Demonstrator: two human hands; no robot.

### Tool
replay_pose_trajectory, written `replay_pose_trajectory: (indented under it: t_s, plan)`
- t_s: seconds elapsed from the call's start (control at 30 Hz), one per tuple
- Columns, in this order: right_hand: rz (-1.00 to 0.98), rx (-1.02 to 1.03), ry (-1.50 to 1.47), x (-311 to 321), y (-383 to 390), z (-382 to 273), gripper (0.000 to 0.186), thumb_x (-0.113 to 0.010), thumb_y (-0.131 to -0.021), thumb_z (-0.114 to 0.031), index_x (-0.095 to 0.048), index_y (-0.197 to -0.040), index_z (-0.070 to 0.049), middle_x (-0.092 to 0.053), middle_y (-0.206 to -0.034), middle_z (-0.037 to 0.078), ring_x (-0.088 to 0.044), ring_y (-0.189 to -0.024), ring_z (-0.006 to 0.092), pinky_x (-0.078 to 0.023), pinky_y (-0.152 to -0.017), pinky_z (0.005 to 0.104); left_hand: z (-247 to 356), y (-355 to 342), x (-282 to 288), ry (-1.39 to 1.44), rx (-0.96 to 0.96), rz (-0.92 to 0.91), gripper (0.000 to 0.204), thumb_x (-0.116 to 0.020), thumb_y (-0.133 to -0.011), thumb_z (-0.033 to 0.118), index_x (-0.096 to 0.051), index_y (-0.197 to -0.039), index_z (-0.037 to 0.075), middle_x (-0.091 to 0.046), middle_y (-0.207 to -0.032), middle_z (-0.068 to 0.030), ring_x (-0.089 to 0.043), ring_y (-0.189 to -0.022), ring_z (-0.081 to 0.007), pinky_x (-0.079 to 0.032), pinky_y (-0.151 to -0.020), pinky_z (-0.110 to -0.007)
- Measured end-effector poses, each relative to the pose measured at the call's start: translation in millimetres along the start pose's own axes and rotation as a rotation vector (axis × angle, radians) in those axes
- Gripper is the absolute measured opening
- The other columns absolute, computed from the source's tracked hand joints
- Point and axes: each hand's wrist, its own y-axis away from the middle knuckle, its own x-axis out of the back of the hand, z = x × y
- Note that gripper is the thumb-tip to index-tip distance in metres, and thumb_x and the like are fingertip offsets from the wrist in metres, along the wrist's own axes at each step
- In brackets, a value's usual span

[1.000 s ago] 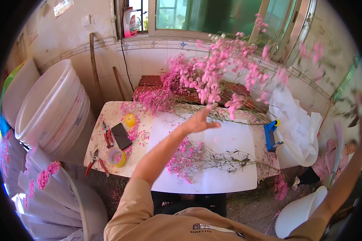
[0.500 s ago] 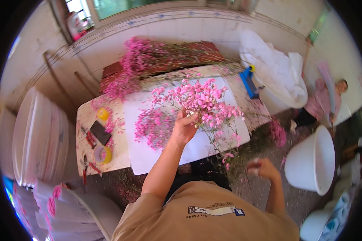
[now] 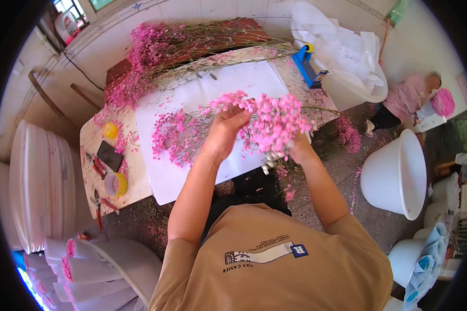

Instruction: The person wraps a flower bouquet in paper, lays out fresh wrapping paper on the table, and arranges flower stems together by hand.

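Both my hands are raised over the table at a loose bunch of small pink gypsophila-like flowers (image 3: 277, 124). My left hand (image 3: 227, 129) is closed on the bunch's left side, its fingertips pinched among the blossoms. At the lower right of the bunch my right hand (image 3: 301, 150) is closed around its stems; flower heads partly hide its fingers. Thin stems stick out to the right. Beneath, a white sheet (image 3: 163, 181) lies on the table, with loose pink sprigs (image 3: 174, 137) left of my left hand.
A pile of long-stemmed pink flowers (image 3: 150, 49) lies at the back. Pruning shears (image 3: 102, 203), a tape roll (image 3: 115, 184) and a dark flat object (image 3: 109, 155) sit at left. A blue tape dispenser (image 3: 307, 67) stands back right; white tub (image 3: 392, 176) and another person (image 3: 402, 98) beyond.
My right hand has come up from beside my body to the stems. The bunch has shifted and gathered to the right, and the whole view has shifted. The person at right now has a pink-topped bundle nearby.
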Motion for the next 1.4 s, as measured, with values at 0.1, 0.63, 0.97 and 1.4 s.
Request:
replay_pose_trajectory:
  t_s: [0.1,0.63,0.97,1.4]
  plan:
    - [0.123,0.019,0.003,-25,-12,-26,0.038,-0.075,-0.088,-0.008,-0.065,-0.124,-0.002,-0.070,-0.111,0.004,-0.065,-0.101,0.0149,-0.052,-0.089,0.0338,25,20,22,-0.143,-0.059,0.144,0.065,-0.076,-0.089,0.016,-0.048,-0.145,-0.002,-0.061,-0.123,-0.0122,-0.059,-0.112,-0.0196,-0.044,-0.104,-0.035]
    - [0.141,0.006,0.034,-38,-23,-32,0.028,-0.077,-0.087,-0.010,-0.068,-0.112,0.000,-0.072,-0.102,0.004,-0.067,-0.088,0.0133,-0.053,-0.080,0.0307,15,53,-16,-1.732,-1.069,-0.281,0.020,-0.069,-0.073,0.006,-0.068,-0.093,0.005,-0.060,-0.086,-0.0062,-0.058,-0.079,-0.0220,-0.042,-0.067,-0.038]
    - [0.279,-0.032,-0.053,-36,-8,-25,0.025,-0.076,-0.087,-0.011,-0.069,-0.109,0.000,-0.071,-0.102,0.003,-0.065,-0.091,0.0118,-0.051,-0.082,0.0310,12,40,-8,-0.968,-0.664,0.120,0.009,-0.060,-0.085,-0.003,-0.064,-0.081,0.004,-0.058,-0.077,-0.0023,-0.056,-0.071,-0.0166,-0.042,-0.062,-0.029]
    - [0.108,-0.126,0.085,-89,-7,-9,0.036,-0.075,-0.088,-0.010,-0.064,-0.120,0.001,-0.069,-0.104,0.004,-0.063,-0.092,0.0103,-0.051,-0.082,0.0288,28,114,7,-0.190,-0.125,0.005,0.017,-0.047,-0.093,-0.007,-0.058,-0.101,0.003,-0.059,-0.086,-0.0094,-0.055,-0.056,-0.0144,-0.038,-0.045,-0.025]
